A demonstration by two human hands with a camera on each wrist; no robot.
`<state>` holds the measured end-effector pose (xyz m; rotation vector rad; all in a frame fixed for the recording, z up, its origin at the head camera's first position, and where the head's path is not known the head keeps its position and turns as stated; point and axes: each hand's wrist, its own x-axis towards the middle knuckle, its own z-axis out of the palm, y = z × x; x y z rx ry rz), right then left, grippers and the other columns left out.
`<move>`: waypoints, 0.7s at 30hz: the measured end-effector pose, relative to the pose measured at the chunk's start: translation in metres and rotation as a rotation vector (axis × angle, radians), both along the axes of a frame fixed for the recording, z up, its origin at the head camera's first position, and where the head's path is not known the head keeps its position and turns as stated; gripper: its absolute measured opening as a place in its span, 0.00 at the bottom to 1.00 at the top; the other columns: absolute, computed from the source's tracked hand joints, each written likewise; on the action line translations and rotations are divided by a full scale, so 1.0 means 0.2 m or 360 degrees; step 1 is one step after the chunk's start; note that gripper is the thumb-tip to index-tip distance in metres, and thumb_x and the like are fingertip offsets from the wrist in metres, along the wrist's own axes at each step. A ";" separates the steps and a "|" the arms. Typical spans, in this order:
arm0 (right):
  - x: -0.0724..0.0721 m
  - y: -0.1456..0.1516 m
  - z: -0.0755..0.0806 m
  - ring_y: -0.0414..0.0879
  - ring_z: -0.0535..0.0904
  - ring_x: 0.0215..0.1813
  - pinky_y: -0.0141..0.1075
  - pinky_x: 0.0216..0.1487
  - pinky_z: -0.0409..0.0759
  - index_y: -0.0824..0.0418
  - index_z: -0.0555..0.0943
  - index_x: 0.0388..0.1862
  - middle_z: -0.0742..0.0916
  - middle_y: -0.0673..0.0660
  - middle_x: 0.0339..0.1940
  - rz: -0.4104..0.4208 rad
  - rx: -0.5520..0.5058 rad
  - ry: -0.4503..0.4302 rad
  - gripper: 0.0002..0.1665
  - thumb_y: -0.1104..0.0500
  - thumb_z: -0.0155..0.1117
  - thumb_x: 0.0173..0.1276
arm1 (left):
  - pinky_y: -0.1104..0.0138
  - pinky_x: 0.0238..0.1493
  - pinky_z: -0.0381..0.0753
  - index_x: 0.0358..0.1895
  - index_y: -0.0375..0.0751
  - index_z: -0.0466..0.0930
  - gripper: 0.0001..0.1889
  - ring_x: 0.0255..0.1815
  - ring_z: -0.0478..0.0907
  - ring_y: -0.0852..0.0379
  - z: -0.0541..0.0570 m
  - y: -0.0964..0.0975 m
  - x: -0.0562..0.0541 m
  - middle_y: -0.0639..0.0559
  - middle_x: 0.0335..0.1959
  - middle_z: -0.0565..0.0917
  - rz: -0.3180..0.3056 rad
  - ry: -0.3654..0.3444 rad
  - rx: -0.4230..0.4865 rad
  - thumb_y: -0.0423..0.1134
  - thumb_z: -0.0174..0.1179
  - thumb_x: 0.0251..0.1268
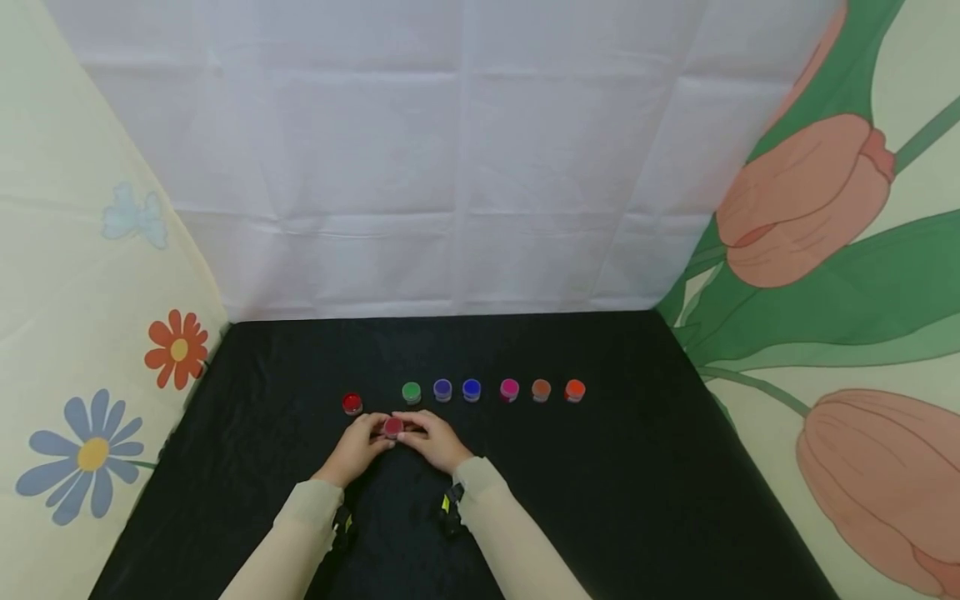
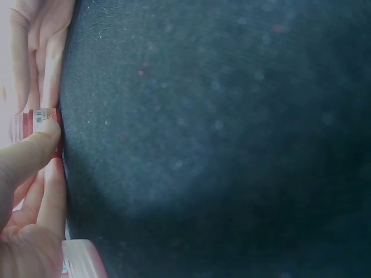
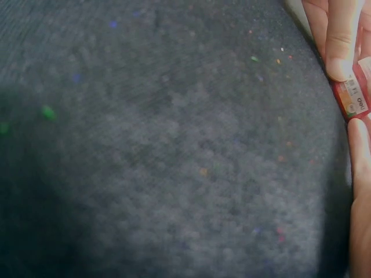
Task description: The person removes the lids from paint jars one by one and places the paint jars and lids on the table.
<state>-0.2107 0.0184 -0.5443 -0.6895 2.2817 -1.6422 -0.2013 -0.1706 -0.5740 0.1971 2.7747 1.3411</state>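
Observation:
In the head view my left hand (image 1: 360, 444) and right hand (image 1: 437, 442) meet around a small paint jar (image 1: 393, 427) with a dark pinkish-red top. Both hands pinch it between thumb and fingers, low over the black cloth. The left wrist view shows a thumb lying across the label of this red jar (image 2: 42, 117). From the right wrist view, fingertips touch the jar (image 3: 352, 97) on two sides, and its printed label is partly visible. Just beyond my left fingers stands another jar (image 1: 352, 404), deeper red.
Along the back run a green jar (image 1: 411, 392), a purple jar (image 1: 442, 390), a blue jar (image 1: 471, 390), a magenta jar (image 1: 509, 390), a brown jar (image 1: 541, 390) and an orange jar (image 1: 574, 391). A black cloth (image 1: 600, 500) covers the table; a white sheet (image 1: 450, 167) hangs behind.

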 end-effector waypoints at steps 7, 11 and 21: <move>0.00 0.01 0.01 0.62 0.80 0.55 0.43 0.58 0.81 0.75 0.74 0.57 0.82 0.70 0.52 0.0028 -0.0071 0.0028 0.16 0.71 0.61 0.73 | 0.51 0.54 0.82 0.54 0.28 0.79 0.17 0.49 0.82 0.44 0.01 0.00 0.00 0.41 0.45 0.80 -0.0001 -0.0008 0.0021 0.27 0.68 0.63; 0.00 0.01 0.01 0.62 0.80 0.55 0.44 0.58 0.81 0.74 0.75 0.53 0.82 0.69 0.52 0.0013 -0.0085 -0.0006 0.12 0.70 0.60 0.74 | 0.51 0.53 0.82 0.53 0.28 0.80 0.16 0.48 0.82 0.44 0.01 0.00 0.00 0.41 0.44 0.80 -0.0006 0.0007 0.0028 0.27 0.68 0.63; 0.01 0.02 0.05 0.60 0.80 0.55 0.39 0.58 0.81 0.73 0.78 0.63 0.83 0.68 0.53 0.0040 -0.0001 -0.0018 0.21 0.70 0.61 0.74 | 0.50 0.54 0.81 0.54 0.29 0.80 0.17 0.47 0.81 0.46 0.00 0.00 -0.01 0.43 0.44 0.80 -0.0022 0.0006 -0.0013 0.27 0.68 0.63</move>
